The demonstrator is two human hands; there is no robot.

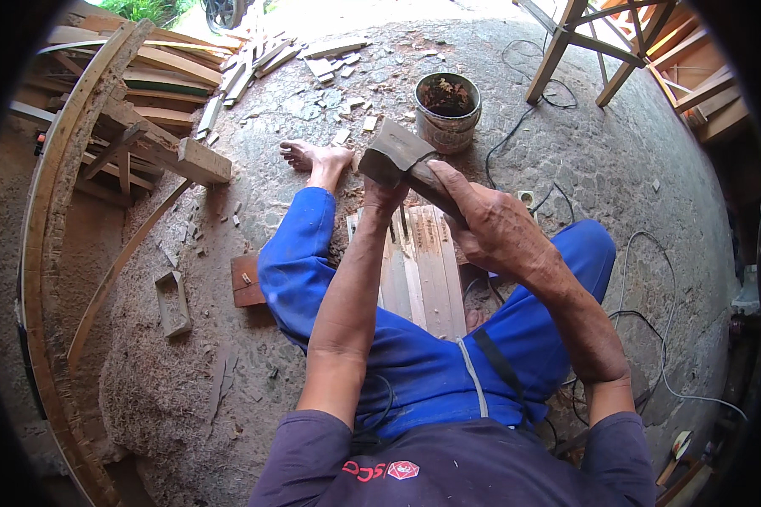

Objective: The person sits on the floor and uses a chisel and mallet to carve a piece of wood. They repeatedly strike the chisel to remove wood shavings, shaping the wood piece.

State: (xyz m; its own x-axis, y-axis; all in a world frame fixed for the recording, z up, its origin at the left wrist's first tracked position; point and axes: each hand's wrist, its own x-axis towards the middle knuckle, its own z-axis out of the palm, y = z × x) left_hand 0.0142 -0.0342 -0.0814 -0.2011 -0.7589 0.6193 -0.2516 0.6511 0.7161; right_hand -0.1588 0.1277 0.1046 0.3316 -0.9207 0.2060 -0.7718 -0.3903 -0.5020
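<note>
Where I stand, with the bare floor (617,169) spread all round, it is the slant of the wooden mallet (402,147) that catches my eye. Its handle is grasped by the right hand (500,221), fingers wrapped round it, and from that grip the blocky head lies away and to the left, so the long axis runs on a diagonal from lower right to upper left. To my mind the relation that counts is between this head and the left hand (385,196), which is much the nearer to it: that hand sits right up against the head's underside, mostly hidden by it, and I cannot tell whether its grip is clenched on something or merely resting. Under both hands, the grooved wooden boards (435,283) lie side by side between the legs of the blue trousers (300,241), their length pointing away from the body, so the handle crosses above that line at an angle. From here the head appears past the boards' far edge, with the bucket (446,132) just beyond it to the right.
</note>
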